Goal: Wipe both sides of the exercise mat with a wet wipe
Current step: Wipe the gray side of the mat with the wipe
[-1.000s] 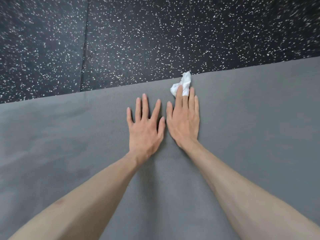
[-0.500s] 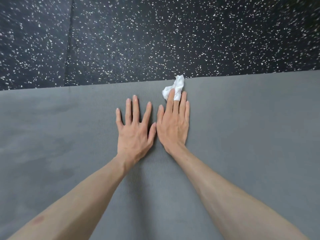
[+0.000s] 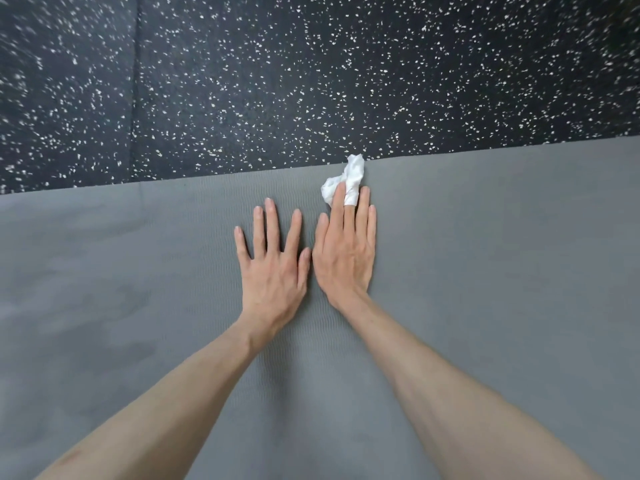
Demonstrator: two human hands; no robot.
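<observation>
Fingers (image 3: 349,220) of right hand (image 3: 344,261), straight, pin wet wipe (image 3: 349,178) against mat (image 3: 485,271).

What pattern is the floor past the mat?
Black floor with white speckles, in the head view.

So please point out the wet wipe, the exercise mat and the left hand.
wet wipe (image 3: 354,171), head view, on its crumpled white upper part.
exercise mat (image 3: 502,271), head view, on bare grey surface.
left hand (image 3: 273,268), head view, on its back.
</observation>
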